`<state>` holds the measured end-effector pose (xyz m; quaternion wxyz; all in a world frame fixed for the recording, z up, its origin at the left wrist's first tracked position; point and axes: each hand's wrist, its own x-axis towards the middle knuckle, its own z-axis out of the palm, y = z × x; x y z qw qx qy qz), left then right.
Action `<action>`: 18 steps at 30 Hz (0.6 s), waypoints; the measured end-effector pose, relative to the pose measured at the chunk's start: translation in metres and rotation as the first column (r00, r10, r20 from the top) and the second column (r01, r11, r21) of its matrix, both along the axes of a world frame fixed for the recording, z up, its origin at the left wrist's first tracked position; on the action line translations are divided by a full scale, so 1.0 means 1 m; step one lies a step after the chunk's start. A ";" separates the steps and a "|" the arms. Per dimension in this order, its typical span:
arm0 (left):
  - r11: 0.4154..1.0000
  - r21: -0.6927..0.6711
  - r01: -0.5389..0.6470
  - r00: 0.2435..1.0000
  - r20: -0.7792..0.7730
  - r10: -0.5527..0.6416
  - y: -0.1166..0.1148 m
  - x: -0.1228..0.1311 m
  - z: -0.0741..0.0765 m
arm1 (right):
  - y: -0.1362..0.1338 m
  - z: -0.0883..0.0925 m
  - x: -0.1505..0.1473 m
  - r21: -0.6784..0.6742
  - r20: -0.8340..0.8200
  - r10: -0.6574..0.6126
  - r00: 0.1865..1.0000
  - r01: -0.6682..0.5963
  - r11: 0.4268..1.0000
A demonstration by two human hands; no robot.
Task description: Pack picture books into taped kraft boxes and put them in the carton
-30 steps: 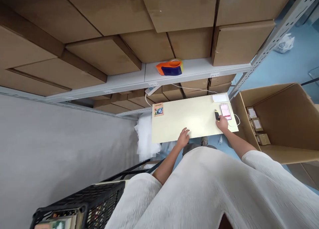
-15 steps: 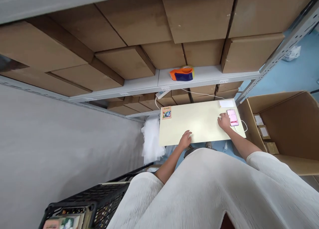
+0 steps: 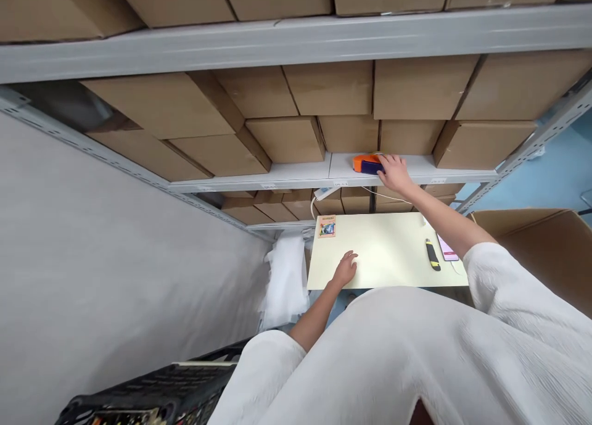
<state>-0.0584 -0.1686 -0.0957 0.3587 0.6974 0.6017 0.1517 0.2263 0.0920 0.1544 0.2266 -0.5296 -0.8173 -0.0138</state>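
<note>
My right hand [image 3: 395, 174] reaches up to the shelf and has its fingers round the right end of an orange and dark-blue tape dispenser [image 3: 365, 164], which still sits on the shelf board. My left hand [image 3: 346, 269] rests at the near part of the pale yellow table [image 3: 383, 246], fingers apart with nothing in them. A black and yellow box cutter [image 3: 433, 255] lies on the table's right side, beside a phone [image 3: 448, 248] with a pink screen, partly covered by my right arm. A small illustrated book or card [image 3: 327, 226] lies at the table's far left corner.
Cardboard boxes [image 3: 287, 139] fill the metal shelves [image 3: 296, 45] ahead. A large open carton [image 3: 550, 246] stands right of the table. White wrapping sheets [image 3: 285, 283] hang at its left. A black crate [image 3: 185, 382] stands lower left, next to a grey wall [image 3: 115, 289].
My right hand has moved from the table beside the phone up to the tape dispenser. The box cutter now shows on the table. My left hand stays near the table; the view has tilted upward.
</note>
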 end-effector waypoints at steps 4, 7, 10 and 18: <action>1.000 -0.005 -0.002 1.000 0.021 0.002 -0.004 -0.015 -0.003 | 0.022 0.004 -0.011 -0.033 0.038 -0.012 0.999 0.013 0.999; 1.000 -0.013 0.003 1.000 0.027 -0.003 -0.005 -0.027 -0.007 | 0.023 0.001 -0.013 -0.034 0.024 -0.033 0.999 0.034 0.999; 1.000 -0.019 0.019 0.999 0.034 -0.018 -0.005 -0.038 -0.011 | 0.020 0.000 -0.015 -0.042 0.026 -0.065 0.998 0.066 0.997; 0.993 -0.045 0.106 0.991 0.088 -0.102 -0.004 -0.049 -0.025 | -0.035 -0.005 -0.016 -0.006 0.076 -0.125 0.989 0.126 0.992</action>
